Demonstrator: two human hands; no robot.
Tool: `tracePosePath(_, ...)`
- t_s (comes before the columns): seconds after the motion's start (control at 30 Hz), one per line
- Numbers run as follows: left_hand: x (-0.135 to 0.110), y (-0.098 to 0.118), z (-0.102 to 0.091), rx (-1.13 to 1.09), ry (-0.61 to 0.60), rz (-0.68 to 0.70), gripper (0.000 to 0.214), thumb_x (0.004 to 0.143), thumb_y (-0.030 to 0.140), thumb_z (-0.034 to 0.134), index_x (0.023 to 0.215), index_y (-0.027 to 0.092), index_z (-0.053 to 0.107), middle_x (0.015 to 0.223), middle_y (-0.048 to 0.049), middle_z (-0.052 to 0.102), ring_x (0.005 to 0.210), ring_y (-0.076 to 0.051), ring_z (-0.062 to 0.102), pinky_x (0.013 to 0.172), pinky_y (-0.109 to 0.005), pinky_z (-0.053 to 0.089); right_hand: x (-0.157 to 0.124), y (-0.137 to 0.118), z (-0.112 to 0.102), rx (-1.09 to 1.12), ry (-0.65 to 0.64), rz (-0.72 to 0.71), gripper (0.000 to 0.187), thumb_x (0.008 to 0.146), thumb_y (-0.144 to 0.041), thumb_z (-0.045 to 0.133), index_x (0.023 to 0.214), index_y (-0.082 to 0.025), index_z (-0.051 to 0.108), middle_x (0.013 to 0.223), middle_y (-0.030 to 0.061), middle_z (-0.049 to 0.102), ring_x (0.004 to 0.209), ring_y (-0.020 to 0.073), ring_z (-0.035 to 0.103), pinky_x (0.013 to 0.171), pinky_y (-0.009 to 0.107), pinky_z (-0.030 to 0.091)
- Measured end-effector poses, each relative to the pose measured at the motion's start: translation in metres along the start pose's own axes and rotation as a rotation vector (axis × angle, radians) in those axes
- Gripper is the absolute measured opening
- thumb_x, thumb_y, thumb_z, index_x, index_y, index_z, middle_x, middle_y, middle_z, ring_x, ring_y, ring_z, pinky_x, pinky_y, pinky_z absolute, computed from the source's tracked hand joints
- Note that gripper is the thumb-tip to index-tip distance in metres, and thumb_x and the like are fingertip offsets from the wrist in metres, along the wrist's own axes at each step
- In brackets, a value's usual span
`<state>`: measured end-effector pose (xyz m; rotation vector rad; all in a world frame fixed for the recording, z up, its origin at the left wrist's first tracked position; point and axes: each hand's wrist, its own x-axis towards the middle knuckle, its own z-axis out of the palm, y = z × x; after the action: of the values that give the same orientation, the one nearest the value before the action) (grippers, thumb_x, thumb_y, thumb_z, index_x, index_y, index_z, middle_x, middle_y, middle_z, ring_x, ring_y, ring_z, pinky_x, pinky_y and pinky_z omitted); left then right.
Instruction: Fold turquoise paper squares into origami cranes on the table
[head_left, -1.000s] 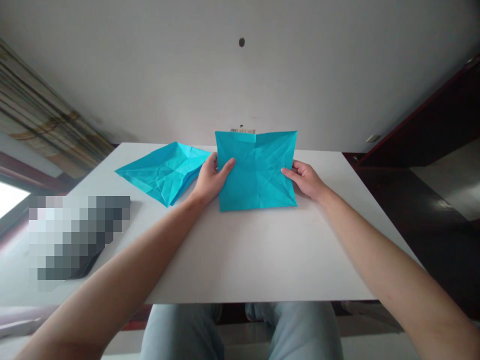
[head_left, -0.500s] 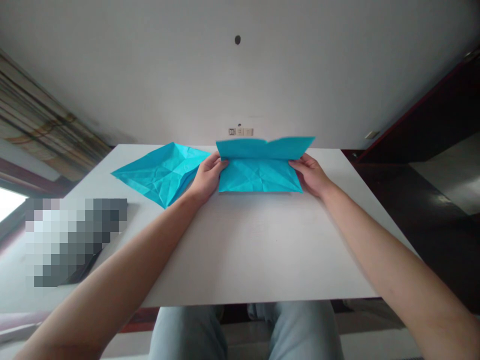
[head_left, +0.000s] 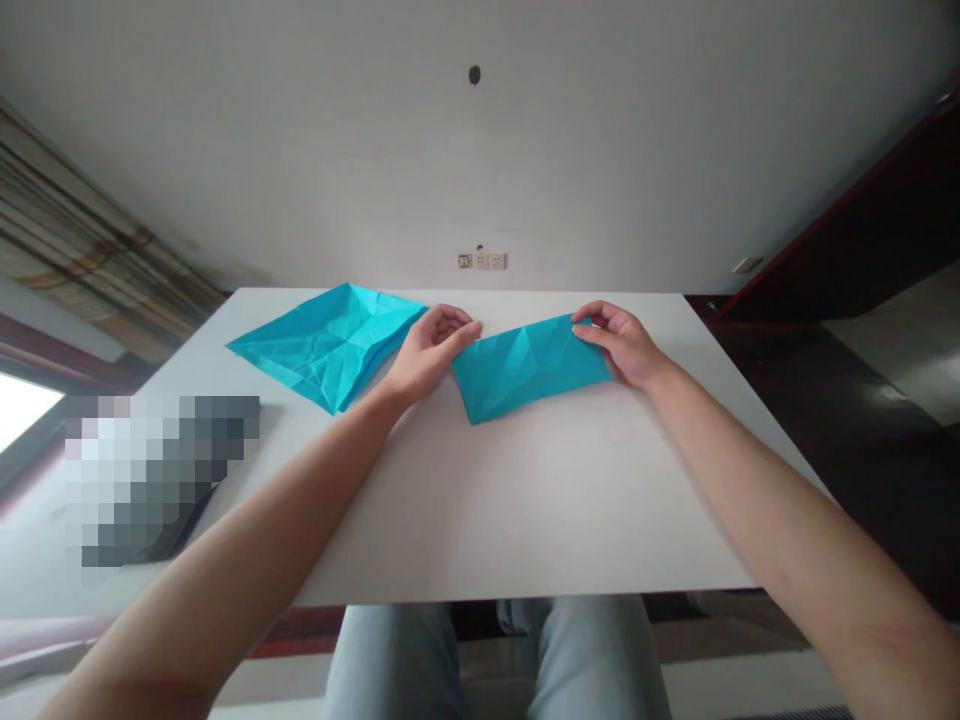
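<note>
A creased turquoise sheet of paper (head_left: 532, 365), folded into a narrow rectangle, is held tilted above the table, its left end lower. My right hand (head_left: 619, 342) pinches its upper right corner between thumb and fingers. At the upper left corner, my left hand (head_left: 435, 352) is closed, thumb and curled fingers along the paper's edge; the fingertips' grip is partly hidden. Left of that hand lies a second turquoise paper (head_left: 322, 340), crumpled with many creases and spread in a diamond shape, its right corner close to my left fingers.
The white table (head_left: 517, 520) carries a blurred-out dark-edged object (head_left: 165, 480) at left. A wall with sockets (head_left: 481, 261) stands behind the table. A striped curtain (head_left: 82, 220) hangs at left, and my knees (head_left: 397, 660) are beneath the front edge.
The raised upper flap of the held paper has come down, leaving one narrow rectangle. The paper has tilted, its left end dropping. My left hand has shifted slightly right onto its upper corner.
</note>
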<state>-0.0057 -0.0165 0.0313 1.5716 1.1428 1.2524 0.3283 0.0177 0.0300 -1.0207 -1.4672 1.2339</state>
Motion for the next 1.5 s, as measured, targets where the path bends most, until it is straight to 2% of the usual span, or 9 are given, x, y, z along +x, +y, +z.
tracePosePath(0.1,-0.007,0.015,0.002,0.023,-0.228,-0.030,0.073,0.088,0.081,0.087,0.125,0.018,0.084,0.121,-0.0139,0.088,0.113,-0.032,0.081,0.098,-0.042,0.068,-0.002,-0.005,0.005,-0.037,-0.062,-0.019,0.036,0.077,-0.046,0.101,0.099,-0.027,0.080,0.102,0.0018,0.079,0.088,0.0198,0.067,0.077,0.034,0.055)
tracePosePath(0.3,-0.009,0.016,0.003,-0.170,-0.432,-0.142,0.058,0.084,0.075,0.096,0.094,0.019,0.086,0.094,-0.0088,0.086,0.087,-0.024,0.080,0.075,-0.033,0.066,-0.002,-0.010,0.003,0.108,-0.001,0.029,0.039,0.075,-0.048,0.104,0.098,-0.029,0.078,0.094,-0.0001,0.077,0.082,0.0193,0.067,0.070,0.033,0.055)
tracePosePath(0.4,-0.006,0.008,0.006,-0.197,-0.359,-0.116,0.059,0.080,0.073,0.100,0.094,0.019,0.083,0.092,-0.0076,0.084,0.084,-0.021,0.077,0.073,-0.031,0.063,-0.004,-0.011,-0.002,0.196,-0.021,0.096,0.047,0.077,-0.057,0.104,0.110,-0.034,0.080,0.101,0.0002,0.082,0.086,0.0222,0.073,0.073,0.035,0.060)
tracePosePath(0.53,-0.003,-0.002,0.013,-0.143,-0.076,0.023,0.056,0.084,0.071,0.097,0.098,0.019,0.080,0.102,-0.0078,0.084,0.095,-0.021,0.077,0.083,-0.032,0.064,-0.010,-0.017,0.004,0.302,-0.048,0.086,0.070,0.083,-0.086,0.087,0.140,-0.046,0.075,0.124,0.0001,0.086,0.113,0.0313,0.080,0.095,0.050,0.066)
tracePosePath(0.7,-0.007,-0.009,0.028,-0.210,0.104,0.059,0.049,0.087,0.059,0.097,0.095,0.021,0.067,0.097,-0.0039,0.079,0.089,-0.018,0.074,0.078,-0.029,0.062,-0.014,-0.017,0.027,0.449,-0.128,0.102,0.092,0.074,-0.112,0.068,0.129,-0.040,0.081,0.140,0.0066,0.086,0.136,0.0397,0.076,0.116,0.063,0.061)
tracePosePath(0.93,-0.022,-0.005,0.044,-0.354,-0.082,-0.057,0.055,0.085,0.050,0.100,0.096,0.022,0.054,0.102,-0.0015,0.078,0.081,-0.014,0.074,0.070,-0.025,0.060,-0.018,-0.007,0.053,0.332,-0.238,0.112,0.071,0.073,-0.079,0.101,0.125,-0.032,0.085,0.134,0.0079,0.089,0.134,0.0394,0.078,0.119,0.058,0.061)
tracePosePath(1.07,-0.028,0.002,0.046,-0.369,-0.164,-0.072,0.056,0.086,0.054,0.100,0.096,0.021,0.056,0.102,-0.0006,0.076,0.078,-0.012,0.073,0.067,-0.023,0.058,-0.023,-0.004,0.062,0.317,-0.159,0.120,0.064,0.071,-0.064,0.108,0.120,-0.030,0.087,0.131,0.0073,0.089,0.133,0.0397,0.079,0.125,0.062,0.058)
tracePosePath(1.3,-0.027,0.005,0.044,-0.385,-0.213,-0.125,0.063,0.090,0.069,0.094,0.123,0.019,0.072,0.117,-0.0074,0.085,0.104,-0.023,0.082,0.090,-0.032,0.068,-0.027,-0.004,0.063,0.269,-0.152,0.168,0.046,0.078,-0.049,0.105,0.117,-0.031,0.090,0.128,0.0036,0.091,0.128,0.0367,0.082,0.126,0.062,0.059)
tracePosePath(1.5,-0.027,0.002,0.043,-0.317,-0.155,-0.144,0.064,0.088,0.075,0.092,0.116,0.019,0.077,0.109,-0.0072,0.087,0.101,-0.026,0.083,0.084,-0.033,0.069,-0.022,0.003,0.063,0.286,-0.208,0.182,0.037,0.081,-0.048,0.102,0.110,-0.029,0.091,0.121,0.0033,0.093,0.124,0.0349,0.084,0.129,0.062,0.056)
